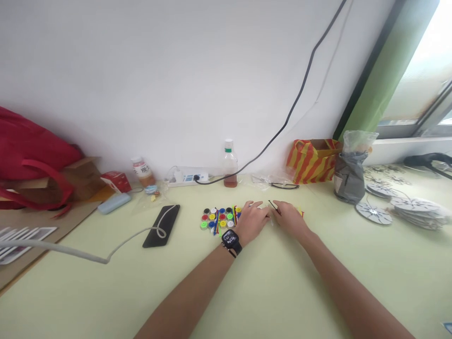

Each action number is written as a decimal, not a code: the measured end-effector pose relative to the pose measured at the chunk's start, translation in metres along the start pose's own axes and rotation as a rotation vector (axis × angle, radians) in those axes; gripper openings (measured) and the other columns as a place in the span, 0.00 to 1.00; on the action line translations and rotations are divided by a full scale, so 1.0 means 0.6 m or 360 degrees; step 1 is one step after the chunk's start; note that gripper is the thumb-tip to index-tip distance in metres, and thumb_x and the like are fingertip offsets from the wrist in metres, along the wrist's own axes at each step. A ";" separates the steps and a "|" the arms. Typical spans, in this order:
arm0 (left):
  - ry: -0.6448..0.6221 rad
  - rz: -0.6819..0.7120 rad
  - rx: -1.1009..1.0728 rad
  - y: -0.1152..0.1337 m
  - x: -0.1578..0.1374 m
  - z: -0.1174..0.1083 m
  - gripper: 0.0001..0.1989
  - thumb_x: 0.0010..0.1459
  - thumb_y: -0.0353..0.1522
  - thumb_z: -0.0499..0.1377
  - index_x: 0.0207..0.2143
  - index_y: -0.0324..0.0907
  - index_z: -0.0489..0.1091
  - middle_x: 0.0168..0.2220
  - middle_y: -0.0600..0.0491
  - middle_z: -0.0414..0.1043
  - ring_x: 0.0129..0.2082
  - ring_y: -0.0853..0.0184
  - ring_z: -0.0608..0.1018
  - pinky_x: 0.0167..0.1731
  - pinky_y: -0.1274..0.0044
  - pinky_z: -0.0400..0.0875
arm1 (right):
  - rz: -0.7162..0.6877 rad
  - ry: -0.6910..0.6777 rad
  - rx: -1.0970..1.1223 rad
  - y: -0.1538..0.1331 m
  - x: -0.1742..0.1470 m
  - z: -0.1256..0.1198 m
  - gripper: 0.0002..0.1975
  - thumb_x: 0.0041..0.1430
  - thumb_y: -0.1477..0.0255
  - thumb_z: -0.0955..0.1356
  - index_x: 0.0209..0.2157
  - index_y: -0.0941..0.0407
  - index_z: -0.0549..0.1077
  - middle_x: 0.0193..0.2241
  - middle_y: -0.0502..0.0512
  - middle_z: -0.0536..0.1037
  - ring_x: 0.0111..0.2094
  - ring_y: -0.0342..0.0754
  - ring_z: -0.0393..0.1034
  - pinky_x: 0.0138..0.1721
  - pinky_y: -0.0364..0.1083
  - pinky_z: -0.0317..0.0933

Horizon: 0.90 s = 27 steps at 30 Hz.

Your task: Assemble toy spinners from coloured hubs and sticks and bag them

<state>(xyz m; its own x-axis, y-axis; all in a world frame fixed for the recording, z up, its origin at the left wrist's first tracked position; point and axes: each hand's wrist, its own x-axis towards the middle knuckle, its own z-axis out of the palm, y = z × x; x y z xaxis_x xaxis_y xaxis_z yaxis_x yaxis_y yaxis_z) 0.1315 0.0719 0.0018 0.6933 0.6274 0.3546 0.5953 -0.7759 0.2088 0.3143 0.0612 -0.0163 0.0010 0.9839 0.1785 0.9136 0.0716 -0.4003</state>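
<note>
My right hand [290,220] is closed, with a thin black stick [273,205] poking out from its fingertips. Close beside it, my left hand [251,220], a black watch [230,238] on its wrist, has thumb and index finger drawn together. A small dark tip shows there, too small to name. Partly behind the left hand lie rows of small round caps [222,217] in several colours, along with thin coloured sticks [218,222]. A few yellow and red bits peek out past the right hand.
A black phone [161,226] with a pale cable lies left. Along the wall stand a power strip [190,176], a bottle of brown liquid [230,169] and a striped bag [312,160]. Rightward are a grey bag [349,176] and stacked discs [418,212].
</note>
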 end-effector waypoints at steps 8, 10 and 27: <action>0.0000 0.0067 0.0036 -0.004 -0.010 -0.010 0.11 0.68 0.33 0.57 0.50 0.46 0.73 0.52 0.48 0.76 0.60 0.54 0.70 0.53 0.64 0.64 | 0.0059 -0.0077 -0.0028 0.006 -0.008 -0.046 0.06 0.63 0.67 0.67 0.36 0.54 0.75 0.32 0.54 0.80 0.33 0.48 0.72 0.31 0.43 0.54; 0.0012 0.0032 0.0023 -0.007 -0.011 -0.014 0.12 0.67 0.32 0.57 0.52 0.45 0.71 0.52 0.47 0.75 0.56 0.55 0.73 0.51 0.65 0.65 | -0.0022 -0.0201 -0.0018 0.018 -0.013 -0.073 0.09 0.60 0.63 0.70 0.30 0.53 0.75 0.31 0.54 0.80 0.32 0.48 0.73 0.32 0.44 0.56; -0.0089 0.0071 0.0189 -0.016 -0.013 -0.026 0.13 0.65 0.33 0.57 0.51 0.45 0.72 0.51 0.47 0.74 0.52 0.54 0.70 0.49 0.65 0.66 | 0.0224 -0.0649 -0.0040 0.051 -0.031 -0.121 0.08 0.45 0.71 0.74 0.27 0.55 0.72 0.29 0.52 0.78 0.22 0.45 0.72 0.21 0.43 0.56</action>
<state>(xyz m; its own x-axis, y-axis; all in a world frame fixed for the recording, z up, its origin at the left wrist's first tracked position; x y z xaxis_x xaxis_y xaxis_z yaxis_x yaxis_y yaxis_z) 0.1138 0.0735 0.0112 0.7400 0.5975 0.3088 0.6047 -0.7920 0.0835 0.3716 0.0332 0.0332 -0.0298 0.9682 -0.2485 0.9255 -0.0671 -0.3726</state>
